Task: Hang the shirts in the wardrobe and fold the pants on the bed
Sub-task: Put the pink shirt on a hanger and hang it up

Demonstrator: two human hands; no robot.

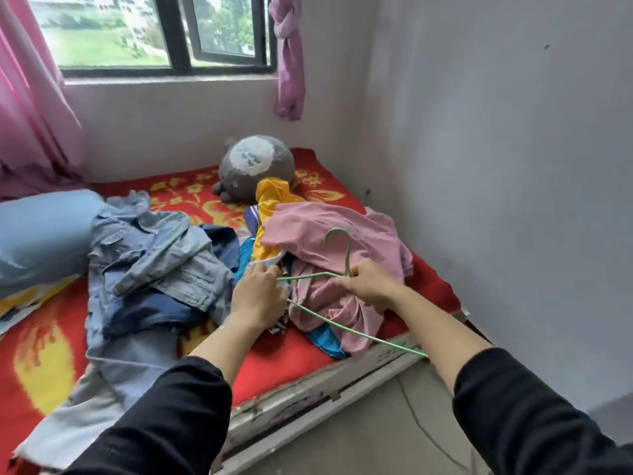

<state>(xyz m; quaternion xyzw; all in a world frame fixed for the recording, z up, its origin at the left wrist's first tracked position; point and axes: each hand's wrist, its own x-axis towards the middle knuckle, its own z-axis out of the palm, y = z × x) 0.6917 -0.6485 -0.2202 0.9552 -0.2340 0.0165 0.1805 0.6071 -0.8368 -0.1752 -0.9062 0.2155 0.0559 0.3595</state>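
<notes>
A heap of clothes lies on the bed with its red flowered cover. A pink shirt tops the right side of the heap, a yellow garment lies behind it, and denim clothes spread over the left. My right hand grips a green wire hanger at its neck, hook pointing up, over the pink shirt. My left hand is closed at the hanger's left end, where a bit of white cloth shows; I cannot tell which it holds. The wardrobe is out of view.
A grey plush toy sits at the head of the bed under the window. A light blue pillow lies at the left. The white wall bounds the right. A cable trails on the bare floor beside the bed frame.
</notes>
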